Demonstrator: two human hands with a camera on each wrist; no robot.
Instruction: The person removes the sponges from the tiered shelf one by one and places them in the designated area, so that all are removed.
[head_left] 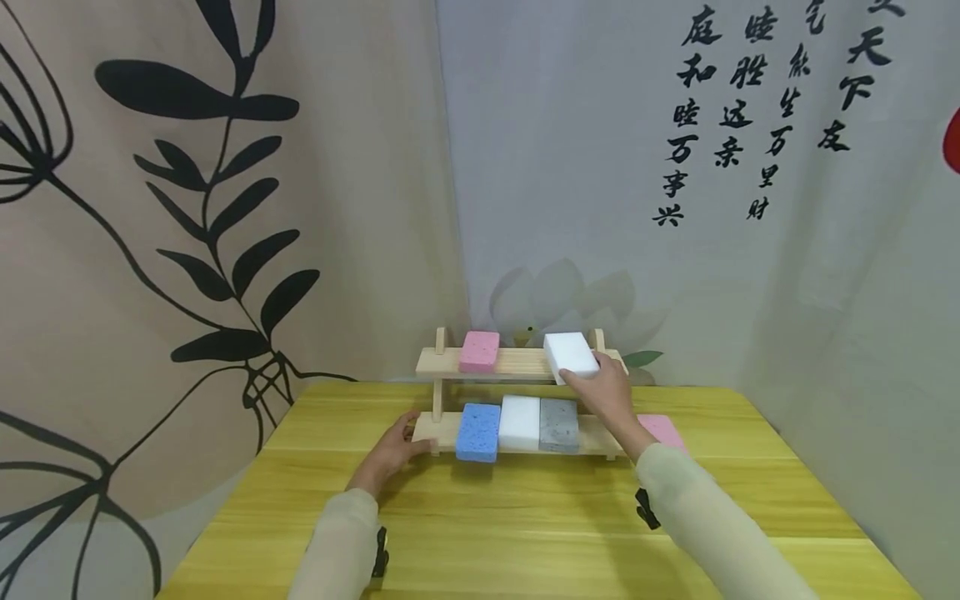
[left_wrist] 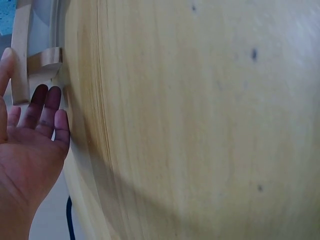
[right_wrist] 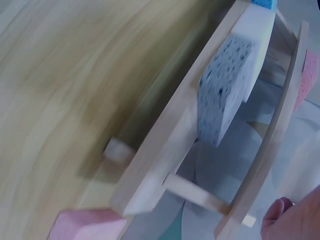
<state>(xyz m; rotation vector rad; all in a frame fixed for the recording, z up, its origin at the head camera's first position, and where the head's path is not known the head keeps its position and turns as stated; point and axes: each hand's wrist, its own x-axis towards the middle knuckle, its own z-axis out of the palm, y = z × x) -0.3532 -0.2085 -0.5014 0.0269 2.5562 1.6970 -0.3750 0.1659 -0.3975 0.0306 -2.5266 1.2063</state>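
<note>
Right hand (head_left: pixel 612 390) pinches the upper white block (head_left: pixel 567 352) — at its ten o'clock. Left hand (head_left: pixel 390 450), loosely spread, touches the rack's (head_left: pixel 520 362) eight-o'clock end.

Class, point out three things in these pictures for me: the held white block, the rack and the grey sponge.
White block (head_left: pixel 570 352), head view: on its broad face.
Rack (head_left: pixel 521 362), head view: on the bare middle of its upper shelf.
Grey sponge (right_wrist: pixel 221 86), right wrist view: on its speckled face.
</note>
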